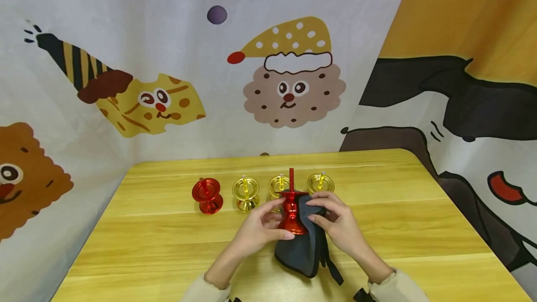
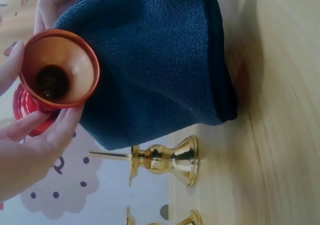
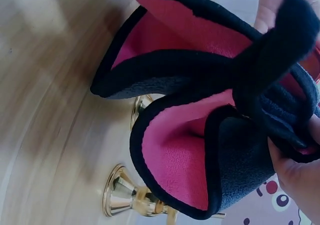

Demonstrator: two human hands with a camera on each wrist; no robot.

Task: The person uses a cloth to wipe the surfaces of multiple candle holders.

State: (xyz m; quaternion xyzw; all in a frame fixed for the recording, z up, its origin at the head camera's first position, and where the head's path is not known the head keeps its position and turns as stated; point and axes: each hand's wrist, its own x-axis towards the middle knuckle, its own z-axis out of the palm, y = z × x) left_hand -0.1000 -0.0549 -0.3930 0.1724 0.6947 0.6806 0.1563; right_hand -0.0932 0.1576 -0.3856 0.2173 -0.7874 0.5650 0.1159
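My left hand [image 1: 262, 227] grips a red metallic candle holder [image 1: 290, 213] by its waist and flared base, its thin spike pointing up. In the left wrist view the hollow underside of that candle holder [image 2: 75, 75] faces the camera. My right hand [image 1: 341, 223] pinches a dark grey-blue cloth [image 1: 295, 253] with black edging against the candle holder's right side. Folds of the cloth hang below both hands, and the right wrist view shows its pink inner face [image 3: 175, 160] and a black strap [image 3: 285, 45].
Behind the hands stands a row: another red candle holder [image 1: 209, 197] at the left, then gold candle holders [image 1: 246, 192], [image 1: 320, 183] to the right, one partly hidden. All stand on a wooden table [image 1: 168, 255]. A cartoon-printed curtain [image 1: 168, 27] hangs behind.
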